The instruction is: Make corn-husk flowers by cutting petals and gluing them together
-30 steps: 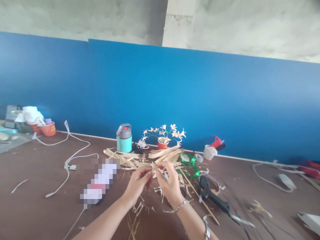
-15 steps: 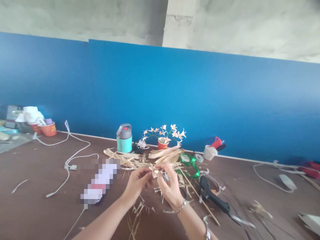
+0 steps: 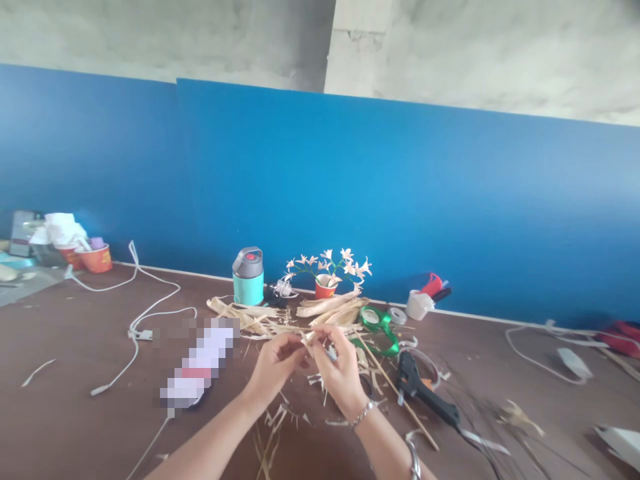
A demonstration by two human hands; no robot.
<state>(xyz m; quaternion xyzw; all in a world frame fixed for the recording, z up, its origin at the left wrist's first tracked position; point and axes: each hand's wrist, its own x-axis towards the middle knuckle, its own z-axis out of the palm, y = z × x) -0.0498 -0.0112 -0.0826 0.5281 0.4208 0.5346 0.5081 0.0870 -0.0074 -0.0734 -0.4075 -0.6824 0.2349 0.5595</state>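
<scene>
My left hand (image 3: pixel 274 368) and my right hand (image 3: pixel 340 373) meet above the brown table (image 3: pixel 80 400), fingertips pinched together on a small pale straw piece (image 3: pixel 309 338). A small metal tool shows by my right fingers; I cannot make out what it is. Straw scraps (image 3: pixel 273 427) lie below my hands, and a pile of dried straw (image 3: pixel 280 317) lies just beyond them. A black glue gun (image 3: pixel 423 390) and a thin wooden stick (image 3: pixel 395 393) rest right of my right hand.
Near the blue wall stand a teal flask (image 3: pixel 249 277), a red cup of straw flowers (image 3: pixel 327 273), green ribbon (image 3: pixel 380 327), tape rolls (image 3: pixel 397 315) and a white cup (image 3: pixel 419 305). White cables (image 3: pixel 145 313) trail at left; red cups (image 3: pixel 95 259) sit far left.
My hands have stayed in place. The fingers have shifted slightly on the straw piece, and the right fingertips have moved closer to the left.
</scene>
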